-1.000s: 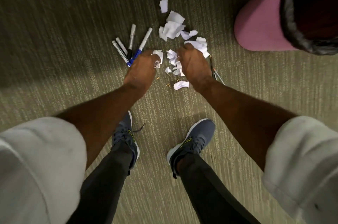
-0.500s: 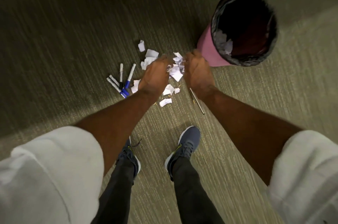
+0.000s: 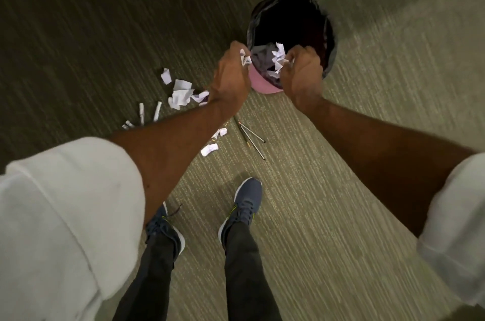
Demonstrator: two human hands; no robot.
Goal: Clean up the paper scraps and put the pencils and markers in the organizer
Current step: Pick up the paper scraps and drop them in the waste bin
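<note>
My left hand is shut on white paper scraps at the near rim of the pink bin. Over the bin's mouth, my right hand grips more crumpled scraps. The bin has a black liner. More torn paper lies on the carpet to the left, and small pieces lie under my left forearm. Several markers rest left of that, partly hidden by my arm. Thin pencils lie on the carpet between my arms. No organizer is in view.
Ribbed green-grey carpet covers the floor. My two dark blue shoes stand below the scraps. White rolled sleeves fill the lower corners.
Both hands rose from the floor pile with scraps and moved up and right to the bin's mouth. The view pulled back, so the bin now sits centre top.
</note>
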